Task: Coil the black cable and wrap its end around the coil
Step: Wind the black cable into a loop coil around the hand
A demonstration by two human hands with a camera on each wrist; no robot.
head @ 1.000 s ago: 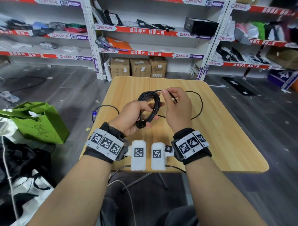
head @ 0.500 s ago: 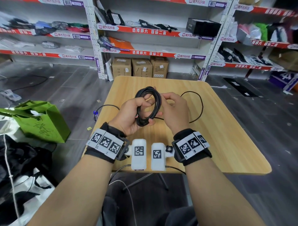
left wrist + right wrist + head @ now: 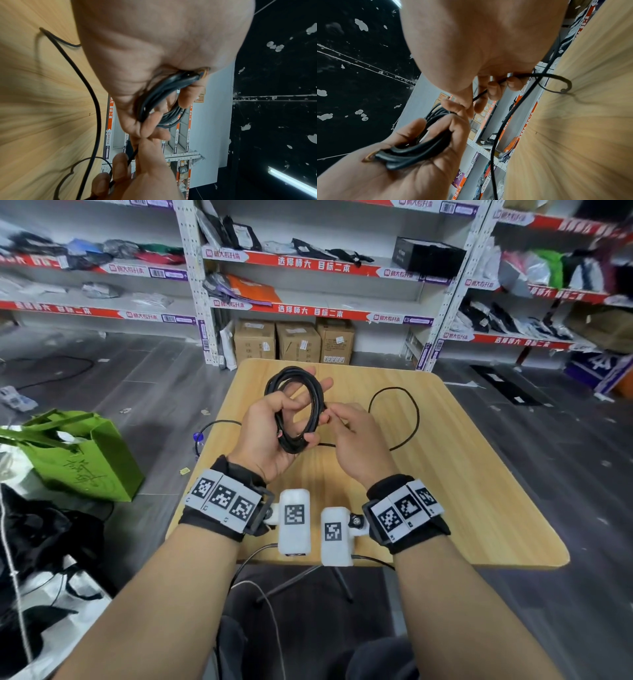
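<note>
A black cable coil (image 3: 297,409) of several loops stands upright above the wooden table (image 3: 479,491). My left hand (image 3: 274,433) holds the coil, thumb through the ring and fingers behind it; the coil (image 3: 159,100) crosses its palm. My right hand (image 3: 356,440) pinches the loose cable strand (image 3: 498,82) right beside the coil. The free cable tail (image 3: 412,412) curves in a loop on the table to the right. Another stretch of cable (image 3: 212,429) hangs off the table's left edge.
Cardboard boxes (image 3: 294,340) and metal shelves (image 3: 308,265) with packages stand beyond the table. A green bag (image 3: 82,453) sits on the floor at left, with dark bags nearer me. Bare table surface lies right of my hands.
The coil has risen and turned more upright in my left hand, whose fingers have spread behind it. My right hand slid down the strand toward the coil's right side.
</note>
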